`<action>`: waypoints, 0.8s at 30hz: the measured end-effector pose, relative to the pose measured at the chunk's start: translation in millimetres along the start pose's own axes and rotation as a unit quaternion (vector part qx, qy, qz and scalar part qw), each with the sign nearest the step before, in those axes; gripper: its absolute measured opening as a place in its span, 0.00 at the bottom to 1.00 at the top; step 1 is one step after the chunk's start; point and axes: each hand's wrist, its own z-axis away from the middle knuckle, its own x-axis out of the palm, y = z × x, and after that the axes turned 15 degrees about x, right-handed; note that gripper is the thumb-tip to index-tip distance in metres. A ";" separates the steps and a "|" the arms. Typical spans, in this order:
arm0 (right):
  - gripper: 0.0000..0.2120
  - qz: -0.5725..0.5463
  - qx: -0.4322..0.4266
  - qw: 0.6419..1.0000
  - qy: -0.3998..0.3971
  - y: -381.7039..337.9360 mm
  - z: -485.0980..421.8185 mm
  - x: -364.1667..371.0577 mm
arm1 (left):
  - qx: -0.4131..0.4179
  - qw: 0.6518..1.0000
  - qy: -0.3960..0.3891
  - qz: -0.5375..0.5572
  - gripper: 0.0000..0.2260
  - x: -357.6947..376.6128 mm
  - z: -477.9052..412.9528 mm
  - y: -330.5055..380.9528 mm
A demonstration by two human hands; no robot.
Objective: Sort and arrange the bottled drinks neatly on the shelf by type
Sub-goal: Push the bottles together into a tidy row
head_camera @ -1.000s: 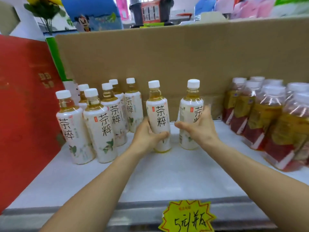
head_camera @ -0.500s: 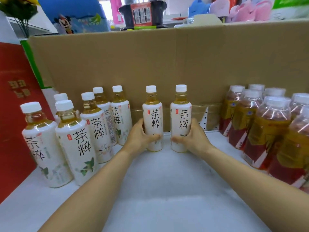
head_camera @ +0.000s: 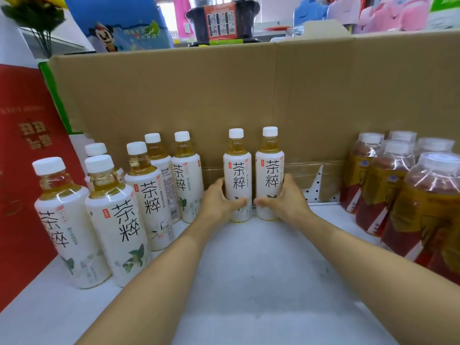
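Observation:
Two white-labelled tea bottles stand upright side by side at the back of the white shelf (head_camera: pixel 261 282), close to the cardboard wall. My left hand (head_camera: pixel 219 201) grips the left tea bottle (head_camera: pixel 237 175) low on its body. My right hand (head_camera: pixel 286 202) grips the right tea bottle (head_camera: pixel 270 170) the same way. Several matching white tea bottles (head_camera: pixel 117 220) stand in a loose group on the left. Red-and-yellow labelled drink bottles (head_camera: pixel 423 210) with white caps are clustered on the right.
A tall cardboard sheet (head_camera: pixel 249 95) forms the back wall. A red box (head_camera: pixel 22 170) closes off the left side. Bare shelf surface lies between the two bottle groups, under my forearms. Assorted goods sit above and behind the cardboard.
Both hands have pushed their two bottles back toward the cardboard and closer together, so they now nearly touch. The camera has moved nearer the shelf.

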 end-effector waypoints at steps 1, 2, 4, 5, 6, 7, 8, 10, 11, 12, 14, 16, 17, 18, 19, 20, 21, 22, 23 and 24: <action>0.34 0.002 -0.002 1.000 0.000 -1.0 0.4 0.8 | 0.002 1.000 -0.001 -0.002 0.31 0.7 -1.0 0.6; 0.34 0.004 -0.005 1.000 0.002 -1.6 0.7 1.8 | 0.001 1.000 -0.003 -0.004 0.31 1.6 -1.7 0.8; 0.35 0.010 -0.009 1.000 0.006 -2.3 0.9 3.3 | -0.005 1.000 -0.002 -0.003 0.31 3.2 -2.5 1.3; 0.35 0.012 -0.010 1.000 0.006 -2.1 0.2 3.6 | -0.007 1.000 -0.001 -0.002 0.31 3.5 -2.4 2.2; 0.35 0.016 -0.011 1.000 0.004 -1.8 -0.4 3.7 | -0.009 1.000 -0.002 -0.002 0.31 3.3 -2.2 3.6; 0.35 0.020 -0.012 1.000 0.001 -1.5 -1.0 3.5 | -0.009 1.000 -0.003 -0.002 0.31 3.1 -2.1 4.6; 0.36 0.024 -0.014 1.000 -0.001 -1.6 -0.4 3.3 | -0.011 1.000 -0.007 -0.003 0.31 3.2 -1.9 4.9; 0.40 0.021 -0.022 1.000 0.007 -1.7 3.3 4.4 | -0.007 1.000 -0.012 -0.012 0.33 2.1 2.8 9.3; 0.42 0.022 -0.033 0.999 0.025 -2.0 7.6 5.0 | -0.001 1.000 -0.010 -0.012 0.34 1.4 6.9 11.6; 0.43 0.028 -0.052 0.997 0.052 -2.4 13.7 5.5 | 0.005 1.000 -0.004 -0.010 0.36 -0.1 12.4 13.1; 0.41 0.034 -0.110 0.987 0.108 -3.9 29.6 4.7 | 0.020 0.999 0.003 -0.028 0.36 -5.4 26.5 16.9; 0.37 0.021 -0.178 0.975 0.133 -6.5 44.9 3.9 | 0.029 0.996 -0.002 -0.084 0.34 -16.5 46.2 23.5; 0.34 0.008 -0.200 0.972 0.124 -8.5 52.0 5.0 | 0.045 0.993 -0.002 -0.112 0.32 -23.6 56.9 26.7; 0.31 -0.007 -0.212 0.972 0.104 -11.7 59.4 7.5 | 0.064 0.989 0.000 -0.133 0.31 -31.6 69.1 31.1; 0.27 -0.017 -0.220 0.972 0.077 -16.1 67.2 11.3 | 0.084 0.986 0.007 -0.144 0.29 -39.8 82.8 36.5; 0.24 -0.024 -0.224 0.973 0.048 -21.4 74.7 16.6 | 0.102 0.983 0.015 -0.150 0.27 -47.8 95.7 40.0; 0.21 -0.029 -0.227 0.973 0.020 -27.4 83.2 22.8 | 0.122 0.980 0.028 -0.155 0.24 -55.9 108.6 43.0; 0.20 -0.034 -0.232 0.972 -0.010 -33.6 91.6 30.1 | 0.140 0.976 0.050 -0.161 0.22 -64.7 120.2 43.5; 0.19 -0.038 -0.235 0.971 -0.039 -39.3 99.7 37.7 | 0.157 0.970 0.078 -0.169 0.19 -74.2 131.1 44.2; 0.18 -0.044 -0.233 0.969 -0.070 -45.1 108.3 45.0 | 0.177 0.961 0.114 -0.177 0.16 -84.6 141.8 43.4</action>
